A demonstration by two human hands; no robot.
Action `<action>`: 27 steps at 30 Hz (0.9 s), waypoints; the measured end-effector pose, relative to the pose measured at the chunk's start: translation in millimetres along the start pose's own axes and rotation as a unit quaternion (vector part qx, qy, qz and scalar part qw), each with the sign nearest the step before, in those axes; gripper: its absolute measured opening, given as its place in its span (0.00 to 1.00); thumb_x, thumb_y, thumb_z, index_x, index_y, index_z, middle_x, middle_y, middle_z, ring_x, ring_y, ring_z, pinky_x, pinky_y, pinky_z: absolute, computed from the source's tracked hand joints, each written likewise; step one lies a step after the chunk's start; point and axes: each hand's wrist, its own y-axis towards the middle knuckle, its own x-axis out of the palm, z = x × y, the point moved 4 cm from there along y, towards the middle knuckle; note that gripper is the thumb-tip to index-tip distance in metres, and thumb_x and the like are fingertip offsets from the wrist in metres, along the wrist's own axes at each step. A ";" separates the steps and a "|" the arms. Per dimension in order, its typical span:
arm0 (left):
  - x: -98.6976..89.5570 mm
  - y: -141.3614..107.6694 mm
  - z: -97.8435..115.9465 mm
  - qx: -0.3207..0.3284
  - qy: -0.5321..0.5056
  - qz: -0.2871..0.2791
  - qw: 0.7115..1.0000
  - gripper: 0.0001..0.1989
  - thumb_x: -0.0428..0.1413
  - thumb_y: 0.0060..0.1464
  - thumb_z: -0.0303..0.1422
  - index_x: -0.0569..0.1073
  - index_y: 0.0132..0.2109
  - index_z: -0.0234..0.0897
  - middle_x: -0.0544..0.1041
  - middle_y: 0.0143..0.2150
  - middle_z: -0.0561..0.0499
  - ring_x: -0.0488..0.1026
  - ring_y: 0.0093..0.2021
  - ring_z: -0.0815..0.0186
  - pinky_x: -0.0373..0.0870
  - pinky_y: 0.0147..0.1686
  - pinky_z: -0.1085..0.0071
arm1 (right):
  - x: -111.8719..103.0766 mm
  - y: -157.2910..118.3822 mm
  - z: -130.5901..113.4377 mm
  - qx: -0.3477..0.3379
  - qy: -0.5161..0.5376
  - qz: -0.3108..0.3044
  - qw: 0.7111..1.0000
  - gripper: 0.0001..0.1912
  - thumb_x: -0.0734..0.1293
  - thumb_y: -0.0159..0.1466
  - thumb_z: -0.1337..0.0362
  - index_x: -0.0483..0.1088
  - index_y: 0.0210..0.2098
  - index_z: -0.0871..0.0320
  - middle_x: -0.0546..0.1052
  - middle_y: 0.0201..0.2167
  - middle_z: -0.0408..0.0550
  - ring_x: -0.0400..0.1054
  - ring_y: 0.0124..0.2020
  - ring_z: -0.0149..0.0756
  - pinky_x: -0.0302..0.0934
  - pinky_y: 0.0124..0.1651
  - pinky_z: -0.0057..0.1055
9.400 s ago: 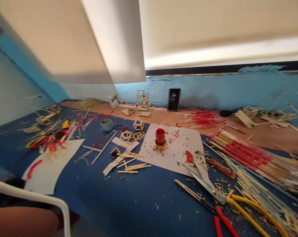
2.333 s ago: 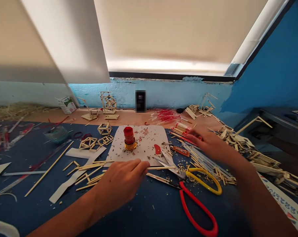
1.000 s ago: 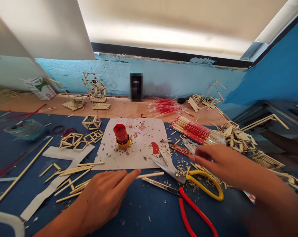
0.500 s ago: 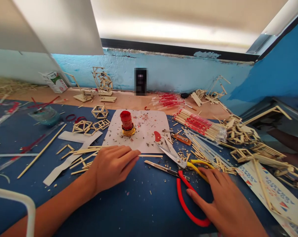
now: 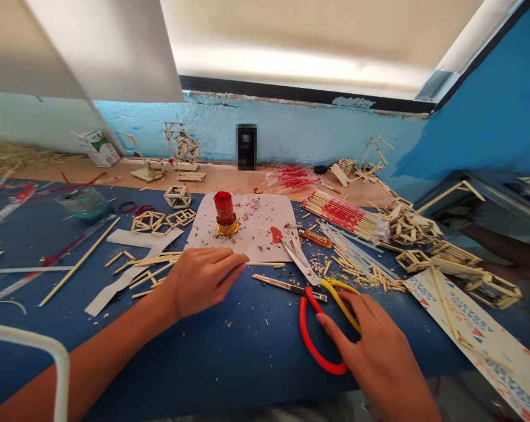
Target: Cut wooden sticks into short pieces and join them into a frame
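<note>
My left hand [image 5: 210, 280] has its fingers wrapped round a thin wooden stick [image 5: 265, 264], which pokes out to the right over the lower edge of the white sheet [image 5: 265, 211]. On the right, my right hand [image 5: 370, 334] reaches over the scissors [image 5: 320, 287], fingers apart, with the fingertips at the yellow handle and the thumb by the red one. The scissors lie with blades slightly parted, pointing up-left. A craft knife [image 5: 289, 286] rests just left of them. On the sheet stands a red candle [image 5: 224, 206] in a gold holder [image 5: 228, 226].
Several small stick frames [image 5: 178, 197] lie left of the sheet, beside white paper strips [image 5: 111, 297]. A lighter [image 5: 315, 238], bundled sticks [image 5: 339, 214] and printed card [image 5: 480, 340] are at the right. A glass jar [image 5: 85, 204] stands far left.
The camera view has shifted slightly, so the right-side items appear further left. My right hand stays at the scissors handles, and my left hand still has the stick.
</note>
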 end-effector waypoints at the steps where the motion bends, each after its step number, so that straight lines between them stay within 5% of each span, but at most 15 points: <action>1: 0.9 -0.4 0.7 0.006 0.003 -0.005 1.000 0.09 0.51 0.70 0.32 0.77 0.47 0.38 0.80 0.33 0.53 0.77 0.30 0.68 0.66 0.30 0.73 | -4.2 0.6 2.6 0.006 0.020 0.000 1.000 0.20 0.61 0.67 0.42 0.72 0.47 0.48 0.81 0.44 0.54 0.77 0.43 0.56 0.72 0.42 0.51; 7: 3.5 4.6 2.5 0.031 -0.005 -0.025 0.999 0.12 0.48 0.71 0.32 0.77 0.48 0.37 0.77 0.31 0.53 0.75 0.30 0.67 0.65 0.31 0.71 | -36.2 46.8 42.5 0.021 0.002 0.062 0.998 0.15 0.60 0.70 0.53 0.77 0.41 0.49 0.83 0.42 0.50 0.77 0.36 0.47 0.69 0.41 0.43; 10: 3.9 6.9 4.3 0.046 -0.024 -0.041 0.998 0.13 0.47 0.71 0.31 0.76 0.48 0.36 0.78 0.32 0.51 0.75 0.32 0.66 0.65 0.34 0.70 | -24.0 86.0 56.7 -0.039 -0.094 -0.069 0.992 0.16 0.59 0.71 0.58 0.79 0.43 0.50 0.83 0.43 0.48 0.77 0.41 0.46 0.67 0.42 0.40; 12: 4.6 5.8 6.7 0.059 -0.027 -0.063 0.996 0.13 0.47 0.71 0.30 0.77 0.47 0.36 0.77 0.33 0.51 0.74 0.33 0.66 0.65 0.37 0.69 | -16.1 104.7 59.6 -0.048 -0.131 -0.094 0.986 0.17 0.59 0.70 0.59 0.79 0.41 0.51 0.83 0.41 0.50 0.77 0.41 0.48 0.65 0.39 0.39; 16: 9.0 0.7 13.0 0.086 -0.031 -0.120 0.989 0.13 0.48 0.71 0.29 0.77 0.46 0.37 0.76 0.35 0.50 0.73 0.35 0.65 0.65 0.39 0.67 | -5.3 119.9 54.3 -0.043 -0.171 -0.092 0.980 0.14 0.61 0.67 0.61 0.79 0.34 0.53 0.82 0.34 0.55 0.77 0.36 0.52 0.60 0.33 0.39; 22: 8.0 -0.6 18.1 0.088 -0.046 -0.144 0.985 0.10 0.50 0.70 0.31 0.76 0.51 0.37 0.78 0.42 0.48 0.75 0.41 0.63 0.68 0.43 0.67 | -10.0 125.5 49.2 -0.063 -0.161 -0.120 0.978 0.12 0.64 0.62 0.65 0.76 0.24 0.54 0.80 0.25 0.53 0.74 0.28 0.45 0.57 0.30 0.36; 27: -12.1 4.5 11.1 0.102 -0.044 -0.121 0.986 0.11 0.49 0.70 0.28 0.75 0.52 0.36 0.79 0.42 0.47 0.76 0.41 0.62 0.69 0.44 0.65 | -18.3 186.1 -7.2 -0.107 -0.083 -0.098 0.986 0.09 0.68 0.62 0.57 0.77 0.32 0.54 0.80 0.30 0.54 0.73 0.34 0.47 0.61 0.34 0.37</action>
